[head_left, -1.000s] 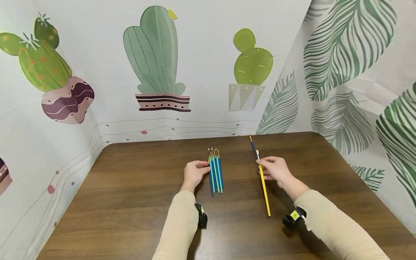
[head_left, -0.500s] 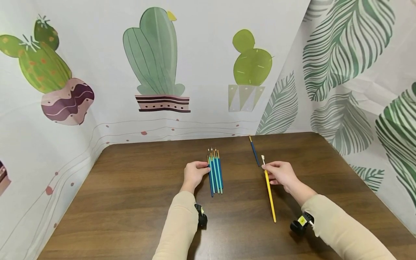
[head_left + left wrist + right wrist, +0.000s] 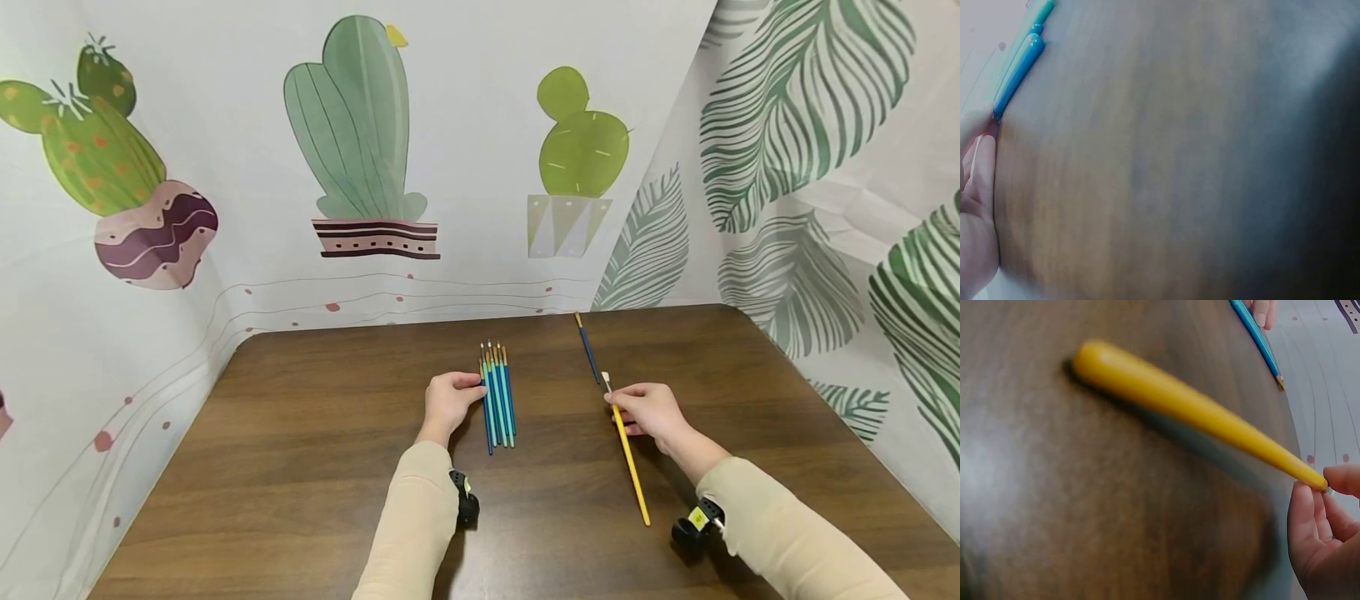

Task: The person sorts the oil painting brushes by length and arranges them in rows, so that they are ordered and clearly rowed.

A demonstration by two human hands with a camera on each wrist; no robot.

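Note:
Several blue and turquoise paintbrushes [image 3: 501, 408] lie side by side at the table's middle, bristles pointing away from me. At their left edge, my left hand [image 3: 448, 402] pinches the outermost blue paintbrush [image 3: 487, 417] near its metal collar between thumb and forefinger. My right hand [image 3: 651, 412] holds a yellow paintbrush [image 3: 632, 467] with white bristles, thumb and fingertips gripping it just below the collar. In the right wrist view the yellow handle [image 3: 1179, 403] slants across, its rounded end near the tabletop. Only part of my left hand [image 3: 979, 231] shows in the left wrist view.
A single dark blue paintbrush [image 3: 588, 348] lies toward the back edge, its handle end close to the yellow brush's bristles. The brown wooden table [image 3: 300, 433] meets a wall hanging [image 3: 465, 150] printed with cacti and leaves. Black wrist cameras [image 3: 467, 504] hang under both sleeves.
My right hand has moved rightward and toward me with the yellow paintbrush, away from the lone dark blue one. My left hand has stayed at the row of brushes.

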